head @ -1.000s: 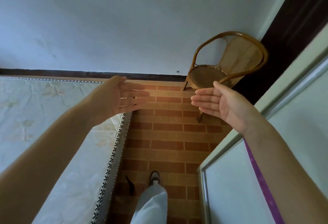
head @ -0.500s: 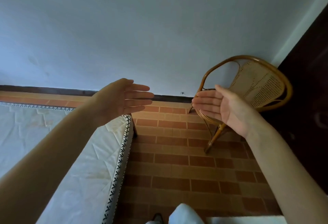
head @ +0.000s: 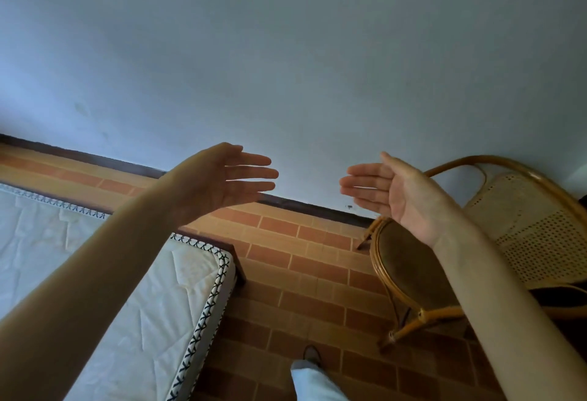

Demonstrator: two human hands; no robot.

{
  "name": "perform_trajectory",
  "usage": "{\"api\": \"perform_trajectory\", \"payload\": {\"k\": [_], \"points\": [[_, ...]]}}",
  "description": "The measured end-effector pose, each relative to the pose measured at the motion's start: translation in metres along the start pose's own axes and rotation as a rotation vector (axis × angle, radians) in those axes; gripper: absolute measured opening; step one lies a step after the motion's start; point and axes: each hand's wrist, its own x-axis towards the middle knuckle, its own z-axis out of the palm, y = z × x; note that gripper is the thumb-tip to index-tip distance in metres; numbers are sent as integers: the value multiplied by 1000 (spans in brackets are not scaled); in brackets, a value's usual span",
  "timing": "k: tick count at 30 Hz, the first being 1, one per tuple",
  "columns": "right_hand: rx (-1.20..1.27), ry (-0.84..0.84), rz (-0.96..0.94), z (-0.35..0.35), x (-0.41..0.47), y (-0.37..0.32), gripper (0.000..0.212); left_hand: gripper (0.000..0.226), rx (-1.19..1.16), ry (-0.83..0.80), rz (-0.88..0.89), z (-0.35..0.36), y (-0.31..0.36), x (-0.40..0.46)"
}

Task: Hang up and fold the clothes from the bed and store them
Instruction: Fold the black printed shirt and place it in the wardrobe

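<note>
Two hands are hovering ahead of me in the head view, left hand (head: 222, 181) and right hand (head: 397, 192) both spread flat, palms facing, holding nothing. The bed (head: 104, 276) is showing bare mattress; I am seeing no clothes, so they may already be stored.

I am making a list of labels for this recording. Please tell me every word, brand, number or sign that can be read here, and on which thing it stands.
None: no readable text on the white quilted mattress, the rattan chair or the grey wall.
</note>
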Motion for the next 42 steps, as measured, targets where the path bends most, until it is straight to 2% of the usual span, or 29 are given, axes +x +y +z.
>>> {"api": "perform_trajectory", "payload": {"k": [8,17,29,35,42], "points": [[-86,-152,36,-26,134,-63,50,36,-59,110,27,-3,52,92],[-136,-304,102,6,273,-87,50,43,-155,266,12,-70,76,160],[-200,-488,65,151,456,-155,49,48,-186,361,74,-237,155,240],[-258,-591,123,220,523,-161,50,47,-251,421,66,-305,166,257],[-340,-740,160,309,610,-169,50,46,-352,611,155,-381,174,268]]}}
